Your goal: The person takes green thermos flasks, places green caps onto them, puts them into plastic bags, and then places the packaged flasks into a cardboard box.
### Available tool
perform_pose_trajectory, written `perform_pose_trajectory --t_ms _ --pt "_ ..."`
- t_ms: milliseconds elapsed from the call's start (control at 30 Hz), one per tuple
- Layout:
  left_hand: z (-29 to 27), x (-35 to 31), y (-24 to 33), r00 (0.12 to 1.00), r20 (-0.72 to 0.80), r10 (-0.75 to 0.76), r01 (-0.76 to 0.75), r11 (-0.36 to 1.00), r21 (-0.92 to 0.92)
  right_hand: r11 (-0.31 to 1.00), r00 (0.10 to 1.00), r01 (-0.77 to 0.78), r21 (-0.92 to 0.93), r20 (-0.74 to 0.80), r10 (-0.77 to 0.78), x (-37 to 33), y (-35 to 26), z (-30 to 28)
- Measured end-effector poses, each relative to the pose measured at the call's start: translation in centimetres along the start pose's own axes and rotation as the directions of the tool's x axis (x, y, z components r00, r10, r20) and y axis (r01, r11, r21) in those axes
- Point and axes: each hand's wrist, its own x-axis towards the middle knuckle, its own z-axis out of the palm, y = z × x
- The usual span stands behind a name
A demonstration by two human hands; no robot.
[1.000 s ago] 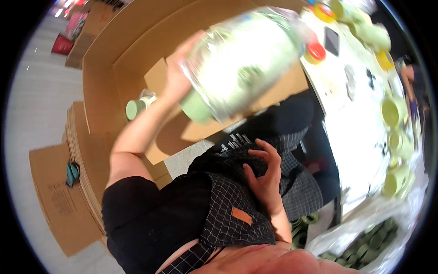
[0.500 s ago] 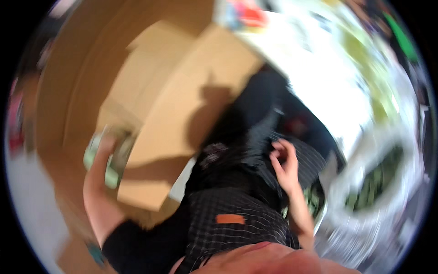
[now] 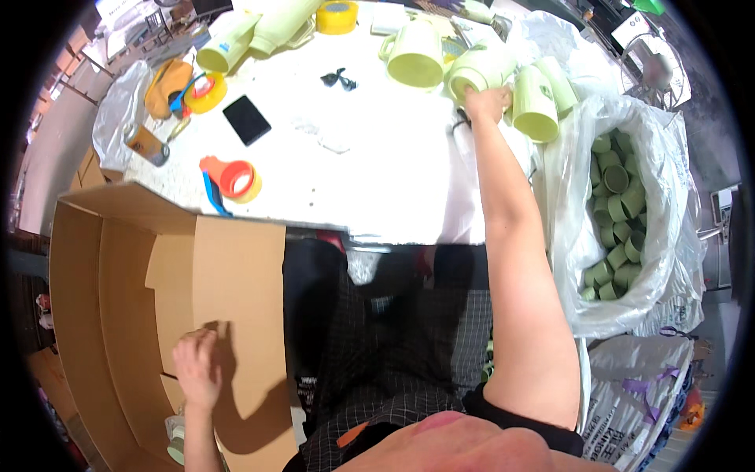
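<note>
On the far right of the white table, my right hand (image 3: 489,104) grips the rim of a light green jug (image 3: 481,64) lying on its side. Other light green jugs stand or lie beside it, one with a handle (image 3: 415,57) to its left and another (image 3: 535,106) to its right. My left hand (image 3: 197,363) is over the open cardboard box (image 3: 240,275), its fingers loosely bent with nothing visible in them. Low in that box, partly hidden by my left forearm, is a pale green piece (image 3: 175,442) in clear wrapping.
A plastic bag (image 3: 582,236) of small green cups stands to the right. The table holds tape dispensers (image 3: 237,181), a dark phone (image 3: 246,120), a can (image 3: 145,143), a yellow tape roll (image 3: 336,17) and more jugs (image 3: 228,43). A fan (image 3: 657,69) is at the far right.
My left hand has risen from the pale green piece inside the box. My right hand has gone from near my lap to the jug on the table. The view has swung toward the table.
</note>
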Motion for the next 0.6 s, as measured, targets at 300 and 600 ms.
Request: perform_pose_trajectory --t_ms 300,600 --pt "4.5 23.0 17.8 0.867 -0.453 -0.207 -0.157 0.750 -0.642 -0.018 0.479 -0.875 0.484 0.860 -0.178 -13.3 9.9 -16.9" --pt "8.9 20.4 24.2 0.943 0.332 0.017 0.331 -0.144 -0.933 0.561 0.191 -0.589 0.581 0.775 -0.603 -6.2 22.4 -32.9"
